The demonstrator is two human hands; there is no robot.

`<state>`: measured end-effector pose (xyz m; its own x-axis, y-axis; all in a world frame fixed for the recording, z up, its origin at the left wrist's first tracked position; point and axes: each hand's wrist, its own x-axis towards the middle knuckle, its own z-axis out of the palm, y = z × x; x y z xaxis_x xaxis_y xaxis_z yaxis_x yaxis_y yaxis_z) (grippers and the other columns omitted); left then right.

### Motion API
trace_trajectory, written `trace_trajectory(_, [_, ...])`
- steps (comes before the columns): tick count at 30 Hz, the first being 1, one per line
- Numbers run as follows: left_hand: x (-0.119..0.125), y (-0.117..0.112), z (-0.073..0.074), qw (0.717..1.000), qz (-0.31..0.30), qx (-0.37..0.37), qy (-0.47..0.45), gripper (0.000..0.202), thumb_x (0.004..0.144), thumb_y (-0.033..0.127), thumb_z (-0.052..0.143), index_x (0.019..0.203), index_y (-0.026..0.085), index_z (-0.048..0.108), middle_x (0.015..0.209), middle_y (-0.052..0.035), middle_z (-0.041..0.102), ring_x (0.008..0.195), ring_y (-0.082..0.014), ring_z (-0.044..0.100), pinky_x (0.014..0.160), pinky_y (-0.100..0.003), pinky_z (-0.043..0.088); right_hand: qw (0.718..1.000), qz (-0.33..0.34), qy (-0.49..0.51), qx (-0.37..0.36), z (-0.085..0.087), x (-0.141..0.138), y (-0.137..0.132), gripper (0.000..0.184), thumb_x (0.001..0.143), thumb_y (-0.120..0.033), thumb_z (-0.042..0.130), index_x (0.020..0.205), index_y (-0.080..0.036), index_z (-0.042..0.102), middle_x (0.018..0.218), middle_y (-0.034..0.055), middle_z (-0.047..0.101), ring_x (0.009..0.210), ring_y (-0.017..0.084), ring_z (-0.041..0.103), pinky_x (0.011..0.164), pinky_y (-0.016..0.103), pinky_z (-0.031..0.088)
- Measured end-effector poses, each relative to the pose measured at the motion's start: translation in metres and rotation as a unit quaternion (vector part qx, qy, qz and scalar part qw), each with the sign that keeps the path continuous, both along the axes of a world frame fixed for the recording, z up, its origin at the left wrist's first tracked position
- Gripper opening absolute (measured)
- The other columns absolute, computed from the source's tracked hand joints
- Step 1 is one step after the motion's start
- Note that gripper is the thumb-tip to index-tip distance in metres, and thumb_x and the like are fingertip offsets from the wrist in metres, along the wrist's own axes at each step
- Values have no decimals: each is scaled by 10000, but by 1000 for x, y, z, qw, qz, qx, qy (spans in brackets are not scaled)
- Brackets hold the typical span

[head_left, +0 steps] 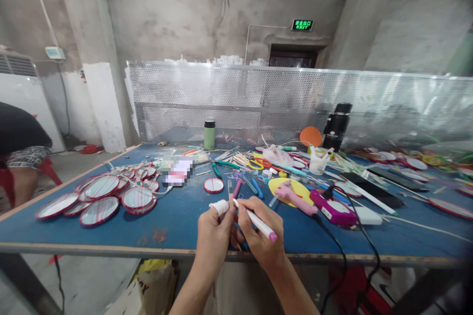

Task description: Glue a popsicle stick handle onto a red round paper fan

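My left hand (213,232) is closed around a thin, flat stick (229,191) that points up from between the fingers. White wrapping (220,206) covers one finger of that hand. In my right hand (264,236) is a white marker (260,224) with a pink end, gripped like a pen. Its tip meets the stick or lies very close to it; I cannot tell which. Just beyond the hands lie a pink marker (237,188), a blue marker (257,190) and a small round red-rimmed disc (213,185).
Red-rimmed discs (99,210) are piled at left beside a phone (179,172). A pink glue gun (295,198) rests on a yellow disc (278,188), near a purple box (334,209) with cables. Behind stand a green bottle (209,137) and a black flask (337,128). Another person (22,133) sits far left.
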<state>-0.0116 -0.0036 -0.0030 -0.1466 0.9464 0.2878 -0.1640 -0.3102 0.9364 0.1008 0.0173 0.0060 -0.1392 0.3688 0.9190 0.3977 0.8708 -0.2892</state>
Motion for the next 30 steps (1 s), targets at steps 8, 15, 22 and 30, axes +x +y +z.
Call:
trace_trajectory(8, [1, -1, 4, 1000, 4, -4, -1, 499, 794, 639, 640, 711, 147, 637, 419, 35, 546, 346, -110, 499, 350, -187, 411, 1000, -3, 0, 6, 0, 0, -1, 127, 934, -133, 545, 917, -177, 664, 734, 17, 667, 624, 121, 632, 603, 224, 501])
trace_trajectory(15, [0, -1, 2, 1000, 7, -3, 7, 499, 818, 632, 620, 717, 144, 642, 413, 37, 542, 349, -110, 500, 350, -183, 405, 1000, -5, -2, 6, 0, 0, 0, 137, 935, -131, 537, 896, -173, 662, 725, 14, 661, 618, 116, 622, 599, 219, 490])
trace_trajectory(22, [0, 0, 1, 1000, 10, -2, 9, 514, 798, 652, 629, 707, 145, 636, 408, 35, 542, 336, -110, 492, 344, -190, 406, 1000, 0, -5, 2, 1, -1, -1, 132, 937, -135, 538, 906, -182, 658, 728, 9, 659, 622, 117, 627, 597, 221, 496])
trace_trajectory(30, [2, 0, 3, 1000, 20, -20, -7, 534, 731, 687, 669, 661, 160, 616, 406, 28, 551, 330, -116, 491, 333, -201, 397, 1000, -12, 0, 21, 1, 0, 0, 131, 946, -146, 533, 927, -190, 655, 719, 4, 653, 595, 117, 619, 584, 224, 495])
